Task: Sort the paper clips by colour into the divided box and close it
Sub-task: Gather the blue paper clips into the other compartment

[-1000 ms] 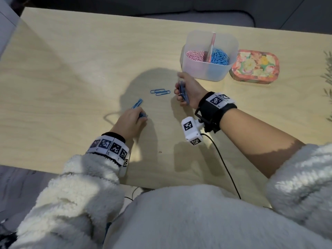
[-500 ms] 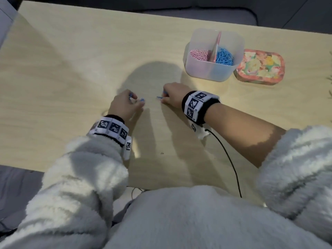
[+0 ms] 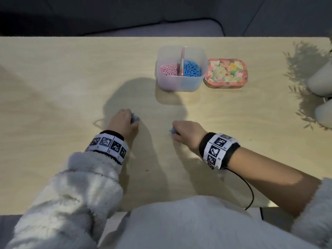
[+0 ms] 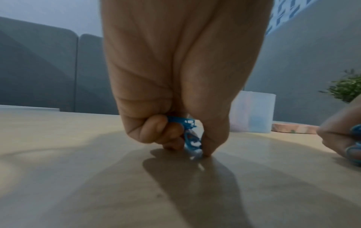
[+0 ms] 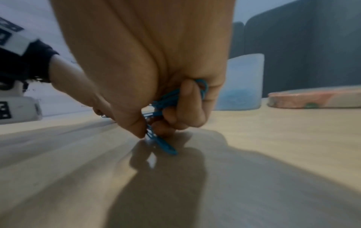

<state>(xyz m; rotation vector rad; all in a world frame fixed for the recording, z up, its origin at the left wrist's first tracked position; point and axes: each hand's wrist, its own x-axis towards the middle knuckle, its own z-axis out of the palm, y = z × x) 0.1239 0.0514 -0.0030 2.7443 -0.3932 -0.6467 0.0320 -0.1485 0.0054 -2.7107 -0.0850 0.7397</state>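
Observation:
The translucent divided box (image 3: pixel 179 83) stands open at the table's far middle, pink clips (image 3: pixel 168 69) in its left half and blue clips (image 3: pixel 191 68) in its right. Its flowered lid (image 3: pixel 227 73) lies flat just right of it. My left hand (image 3: pixel 124 123) rests fingertips-down on the table and pinches a bunch of blue paper clips (image 4: pixel 192 138). My right hand (image 3: pixel 186 132), a hand's width to the right, grips several blue paper clips (image 5: pixel 164 138), with one tip touching the wood. Both hands are well in front of the box.
White pots (image 3: pixel 321 78) and a green plant (image 4: pixel 347 88) stand at the table's right edge. A black cable (image 3: pixel 248 187) runs from my right wrist over the near edge. A grey sofa (image 3: pixel 161 17) lies behind the table.
My right hand dropped from near the box to the table and closed over the two loose blue clips. The left hand slid forward, taking up its clip. The head view shifted.

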